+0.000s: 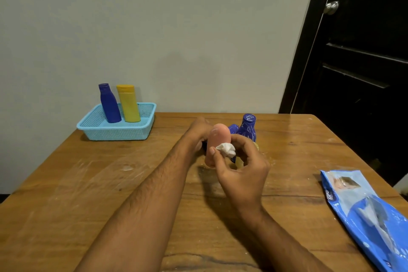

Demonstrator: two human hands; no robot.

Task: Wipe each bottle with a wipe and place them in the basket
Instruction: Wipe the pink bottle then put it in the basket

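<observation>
The pink bottle [217, 139] is held above the middle of the bench [88, 183], tilted with its rounded end pointing up and away from the person. The left hand [198, 133] wraps around its far side, fingers closed on it, though most of that grip is hidden behind the bottle. The right hand [240, 170] pinches a crumpled white wipe [226, 149] between thumb and fingertips and presses it against the bottle's lower side; the other fingers curl loosely, half open. Judging from this, the wiping of this bottle is under way and not yet finished.

Just behind the hands, a dark blue bottle with white markings [248, 128] stands on the bench, with what looks like another blue one and a yellowish one partly hidden by the right hand; how many wait there cannot be told for sure. These seem still to be wiped.

At the far left corner, the light blue basket [99, 132] already holds a blue bottle [109, 104] and a yellow bottle [129, 104], both upright side by side. So two appear done, one is in hand, and a few remain.

A blue wipes packet [364, 212] lies at the right edge of the bench, well apart from the hands
</observation>
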